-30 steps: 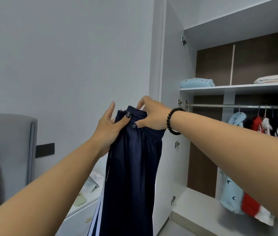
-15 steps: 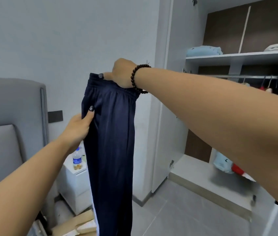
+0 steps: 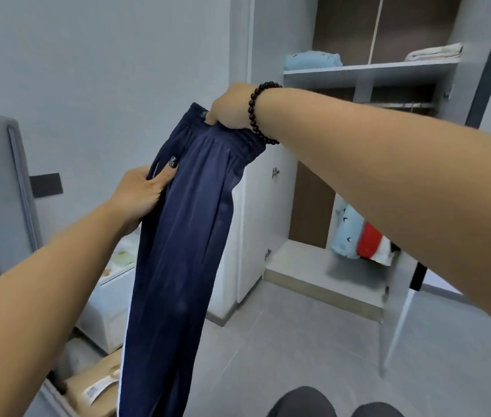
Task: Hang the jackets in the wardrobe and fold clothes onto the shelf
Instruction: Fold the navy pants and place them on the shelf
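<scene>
In mid-air before the open wardrobe (image 3: 268,206) hang the navy track trousers (image 3: 184,236), held by the waistband and falling past the bottom of the view, a white side stripe showing down their left edge. The right hand (image 3: 229,106) is clenched on the elastic waistband from above and carries the weight; the left hand (image 3: 144,195) pinches the trousers' left edge a little lower, thumb on the front, fingers (image 3: 135,227) behind the cloth.

The step in hand looks like straightening the trousers for a fold. To do it well, I would keep the waistband taut and level, and run the left hand down the side seam so both legs lie flat on each other — slippery fabric like this will probably slide out of line otherwise. The fold is best made against a flat surface rather than in the air.

The shelf (image 3: 367,70) already carries a folded light-blue garment (image 3: 313,60) and a folded cream one (image 3: 433,52), with bare board between them — a likely spot. Below the shelf, hung jackets (image 3: 358,236) show.
</scene>
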### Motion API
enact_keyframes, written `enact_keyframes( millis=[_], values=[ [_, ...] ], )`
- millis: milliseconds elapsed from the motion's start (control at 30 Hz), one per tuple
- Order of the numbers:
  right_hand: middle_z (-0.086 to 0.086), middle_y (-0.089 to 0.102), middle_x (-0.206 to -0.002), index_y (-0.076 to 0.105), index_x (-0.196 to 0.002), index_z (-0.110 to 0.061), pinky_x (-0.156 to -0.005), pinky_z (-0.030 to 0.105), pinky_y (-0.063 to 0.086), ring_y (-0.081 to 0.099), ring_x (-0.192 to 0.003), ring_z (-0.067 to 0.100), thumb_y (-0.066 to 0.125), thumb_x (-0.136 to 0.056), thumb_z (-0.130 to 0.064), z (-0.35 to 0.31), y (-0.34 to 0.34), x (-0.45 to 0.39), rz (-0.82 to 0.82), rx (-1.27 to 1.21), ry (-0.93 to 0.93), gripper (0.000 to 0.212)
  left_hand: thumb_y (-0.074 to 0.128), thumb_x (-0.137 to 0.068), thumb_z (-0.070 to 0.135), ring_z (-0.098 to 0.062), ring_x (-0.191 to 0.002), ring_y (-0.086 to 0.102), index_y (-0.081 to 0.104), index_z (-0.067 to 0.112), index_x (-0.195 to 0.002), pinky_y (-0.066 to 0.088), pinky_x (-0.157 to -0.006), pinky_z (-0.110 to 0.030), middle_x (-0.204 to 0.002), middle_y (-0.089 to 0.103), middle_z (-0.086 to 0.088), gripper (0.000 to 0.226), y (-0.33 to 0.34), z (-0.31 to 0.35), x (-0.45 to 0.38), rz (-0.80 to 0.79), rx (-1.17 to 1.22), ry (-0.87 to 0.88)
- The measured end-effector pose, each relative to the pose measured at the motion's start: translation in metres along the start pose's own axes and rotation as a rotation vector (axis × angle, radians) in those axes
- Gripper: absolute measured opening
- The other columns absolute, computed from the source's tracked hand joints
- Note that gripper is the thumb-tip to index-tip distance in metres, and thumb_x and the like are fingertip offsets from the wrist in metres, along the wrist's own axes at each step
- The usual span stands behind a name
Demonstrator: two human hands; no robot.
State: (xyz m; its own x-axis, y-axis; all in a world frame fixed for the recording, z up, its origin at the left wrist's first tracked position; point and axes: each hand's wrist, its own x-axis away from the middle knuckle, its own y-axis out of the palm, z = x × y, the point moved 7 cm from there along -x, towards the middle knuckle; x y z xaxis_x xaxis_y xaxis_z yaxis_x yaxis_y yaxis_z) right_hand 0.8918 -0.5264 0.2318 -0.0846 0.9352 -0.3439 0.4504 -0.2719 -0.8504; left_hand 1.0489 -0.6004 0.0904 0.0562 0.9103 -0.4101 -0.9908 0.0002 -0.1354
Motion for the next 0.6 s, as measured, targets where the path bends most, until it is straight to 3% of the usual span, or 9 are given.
enact_keyframes(
  millis=[67,100,200,267,300,433,600],
  values=[
    [0.016,0.049,-0.138,0.046,-0.137,-0.003,-0.091,0.029,0.041,0.047,-0.125,0.033,0.028,-0.104,-0.012,0.028,-0.01,0.024,0.034,0.126,0.052,0.038,0.064,-0.086,0.054,-0.008,-0.065,0.062,0.067,0.016,-0.081,0.052,-0.059,-0.022,-0.077,0.07,0.005,0.038,0.045,0.005,0.011,-0.063,0.027,0.014],
    [0.017,0.049,-0.138,0.047,-0.137,-0.004,-0.093,0.03,0.039,0.047,-0.125,0.034,0.027,-0.105,-0.013,0.047,-0.016,0.032,0.049,0.215,0.084,0.039,0.066,-0.086,0.052,-0.007,-0.063,0.061,0.066,0.017,-0.077,0.051,-0.057,-0.02,-0.074,0.069,0.006,0.035,0.067,0.01,0.017,-0.086,0.05,0.02],
    [0.015,0.057,-0.127,0.057,-0.122,-0.005,-0.076,0.031,0.043,0.052,-0.119,0.033,0.041,-0.101,-0.023,0.124,-0.038,0.082,0.017,0.201,0.253,0.031,0.071,-0.086,0.046,-0.004,-0.063,0.063,0.068,0.021,-0.074,0.053,-0.058,-0.019,-0.073,0.071,0.01,0.027,0.146,0.017,0.046,-0.202,0.124,0.03],
    [0.007,0.063,-0.103,0.06,-0.105,-0.013,-0.057,0.028,0.041,0.057,-0.112,0.03,0.056,-0.091,-0.027,0.174,-0.058,0.119,0.103,0.253,0.317,0.021,0.073,-0.086,0.036,-0.004,-0.07,0.068,0.071,0.022,-0.086,0.055,-0.063,-0.021,-0.082,0.074,0.01,0.014,0.203,0.007,0.073,-0.312,0.171,0.021],
    [0.007,0.061,-0.099,0.061,-0.106,-0.012,-0.056,0.026,0.039,0.057,-0.11,0.031,0.058,-0.088,-0.028,0.204,-0.065,0.134,0.121,0.26,0.386,0.024,0.075,-0.086,0.03,-0.005,-0.077,0.07,0.07,0.023,-0.094,0.055,-0.065,-0.021,-0.09,0.075,0.009,0.012,0.23,-0.002,0.089,-0.368,0.175,0.005],
    [0.017,0.057,-0.119,0.059,-0.115,0.0,-0.075,0.034,0.04,0.054,-0.103,0.034,0.051,-0.096,-0.034,0.314,-0.063,0.202,0.07,0.386,0.67,0.04,0.074,-0.086,0.02,-0.009,-0.109,0.061,0.055,0.024,-0.12,0.049,-0.086,-0.02,-0.12,0.062,0.006,0.039,0.315,-0.061,0.169,-0.544,0.108,-0.083],
    [0.016,0.058,-0.113,0.061,-0.105,0.001,-0.074,0.034,0.036,0.048,-0.089,0.027,0.052,-0.096,-0.033,0.405,-0.057,0.289,0.019,0.332,0.892,0.037,0.059,-0.092,0.044,-0.007,-0.132,0.043,0.045,0.026,-0.136,0.036,-0.103,-0.015,-0.133,0.05,0.017,0.05,0.352,-0.12,0.266,-0.737,0.103,-0.135]
  ],
)
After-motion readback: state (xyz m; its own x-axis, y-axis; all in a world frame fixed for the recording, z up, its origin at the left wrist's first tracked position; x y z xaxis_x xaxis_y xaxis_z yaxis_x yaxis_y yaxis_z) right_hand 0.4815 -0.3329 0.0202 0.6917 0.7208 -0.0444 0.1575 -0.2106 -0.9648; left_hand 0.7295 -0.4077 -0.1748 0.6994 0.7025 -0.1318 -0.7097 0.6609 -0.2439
